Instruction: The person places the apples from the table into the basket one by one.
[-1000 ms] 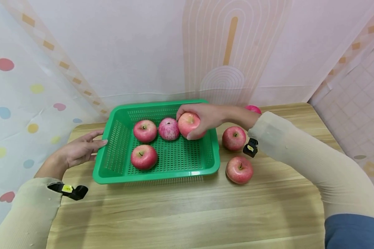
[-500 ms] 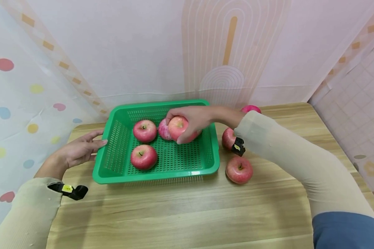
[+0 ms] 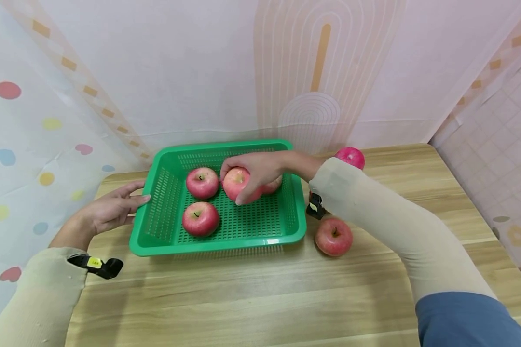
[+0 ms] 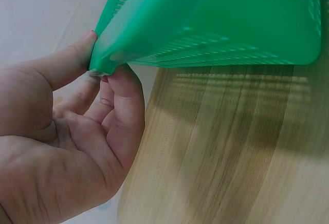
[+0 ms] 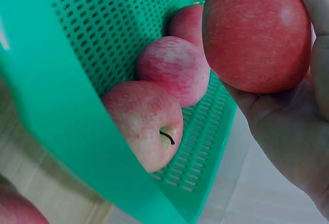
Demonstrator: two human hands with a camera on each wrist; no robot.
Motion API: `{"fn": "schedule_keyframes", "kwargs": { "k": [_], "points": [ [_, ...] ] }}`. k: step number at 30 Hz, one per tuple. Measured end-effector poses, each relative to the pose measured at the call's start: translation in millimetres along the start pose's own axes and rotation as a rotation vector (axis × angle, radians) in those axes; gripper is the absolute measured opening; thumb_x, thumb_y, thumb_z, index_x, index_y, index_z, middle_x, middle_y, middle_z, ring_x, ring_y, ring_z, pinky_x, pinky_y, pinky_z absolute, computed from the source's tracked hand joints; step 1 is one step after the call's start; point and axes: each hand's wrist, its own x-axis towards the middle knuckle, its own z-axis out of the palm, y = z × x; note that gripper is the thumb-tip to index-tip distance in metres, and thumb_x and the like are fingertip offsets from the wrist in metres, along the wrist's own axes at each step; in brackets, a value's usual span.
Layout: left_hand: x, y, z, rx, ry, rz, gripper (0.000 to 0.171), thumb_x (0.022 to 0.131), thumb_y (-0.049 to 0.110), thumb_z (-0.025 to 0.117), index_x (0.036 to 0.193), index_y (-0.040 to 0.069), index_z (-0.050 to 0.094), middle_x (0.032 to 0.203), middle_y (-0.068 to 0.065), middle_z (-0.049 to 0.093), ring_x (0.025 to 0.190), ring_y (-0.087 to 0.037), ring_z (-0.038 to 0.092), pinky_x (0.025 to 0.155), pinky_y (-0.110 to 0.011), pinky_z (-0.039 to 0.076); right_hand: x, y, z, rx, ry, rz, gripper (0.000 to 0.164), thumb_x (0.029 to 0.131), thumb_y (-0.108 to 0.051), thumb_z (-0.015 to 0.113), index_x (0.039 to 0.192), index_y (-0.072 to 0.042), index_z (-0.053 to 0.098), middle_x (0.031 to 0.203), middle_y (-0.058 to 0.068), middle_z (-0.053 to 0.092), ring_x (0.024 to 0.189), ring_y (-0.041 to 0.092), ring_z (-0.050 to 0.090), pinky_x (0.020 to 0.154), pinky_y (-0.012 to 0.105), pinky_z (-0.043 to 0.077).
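In the head view a green plastic basket (image 3: pixel 217 246) stands on the wooden table. My left hand (image 3: pixel 115 208) pinches its left rim, thumb above and fingers beneath, as the left wrist view also shows. Above the basket's middle, my right hand (image 3: pixel 262 168) grips a red apple (image 3: pixel 236 184), lifted clear of the others in the right wrist view. Two red apples, a rear one (image 3: pixel 202 183) and a front one (image 3: pixel 201 219), lie at the basket's left. A stemmed apple (image 5: pixel 146 124) and a mottled apple (image 5: pixel 175 70) sit farther right, mostly hidden by my right hand from above.
Right of the basket, a red apple (image 3: pixel 334 236) lies on the table (image 3: pixel 252 299), with a pink apple (image 3: pixel 350 157) farther back. Another apple there is almost wholly covered by the right sleeve (image 3: pixel 356 197). A patterned wall covering (image 3: pixel 191 72) rises behind the table.
My right hand has moved left with its apple, over the mottled apple and uncovering the stemmed one at the basket's right. My left hand stays on the rim.
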Motion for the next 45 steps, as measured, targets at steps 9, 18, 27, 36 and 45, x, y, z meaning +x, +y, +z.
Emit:
{"fn": "schedule_keyframes", "kwargs": {
  "k": [9, 18, 27, 36, 45],
  "points": [
    [0.2, 0.7, 1.1, 0.013, 0.005, -0.001, 0.033, 0.111, 0.01, 0.045, 0.138, 0.029, 0.038, 0.109, -0.001, 0.073, 0.097, -0.017, 0.073, 0.081, -0.035, 0.061, 12, 7, 8, 0.038, -0.016, 0.012, 0.056, 0.083, -0.032, 0.086, 0.126, -0.017, 0.054, 0.122, -0.001, 0.06, 0.108, 0.014, 0.059, 0.095, 0.027, 0.051],
    [-0.5, 0.5, 1.5, -0.02, -0.002, 0.0, 0.034, 0.111, 0.009, 0.045, 0.138, 0.027, 0.038, 0.109, -0.003, 0.073, 0.095, -0.018, 0.073, 0.081, -0.035, 0.062, 23, 9, 14, 0.057, -0.045, 0.028, 0.057, 0.082, -0.03, 0.086, 0.125, -0.015, 0.053, 0.123, 0.0, 0.059, 0.111, 0.013, 0.058, 0.096, 0.026, 0.051],
    [-0.7, -0.1, 1.9, 0.003, 0.0, 0.001, 0.034, 0.111, 0.01, 0.044, 0.139, 0.028, 0.037, 0.109, -0.002, 0.073, 0.096, -0.018, 0.073, 0.081, -0.035, 0.061, 32, 11, 20, 0.009, -0.071, 0.074, 0.054, 0.081, -0.033, 0.087, 0.123, -0.02, 0.056, 0.127, -0.001, 0.054, 0.122, 0.013, 0.046, 0.096, 0.026, 0.05],
    [-0.7, 0.6, 4.5, -0.012, -0.009, 0.005, 0.034, 0.111, 0.009, 0.045, 0.138, 0.029, 0.037, 0.109, -0.003, 0.073, 0.096, -0.018, 0.073, 0.081, -0.035, 0.061, 38, 15, 27, 0.05, -0.132, 0.112, 0.057, 0.081, -0.032, 0.087, 0.123, -0.018, 0.051, 0.126, 0.001, 0.054, 0.119, 0.014, 0.05, 0.094, 0.025, 0.05],
    [-1.3, 1.7, 5.9, -0.017, -0.015, 0.012, 0.035, 0.111, 0.009, 0.044, 0.139, 0.027, 0.037, 0.109, -0.003, 0.074, 0.096, -0.018, 0.073, 0.082, -0.036, 0.061, 44, 19, 33, -0.027, -0.181, 0.088, 0.056, 0.082, -0.03, 0.087, 0.121, -0.014, 0.05, 0.125, 0.0, 0.052, 0.118, 0.011, 0.045, 0.094, 0.021, 0.047]
  ]
}}
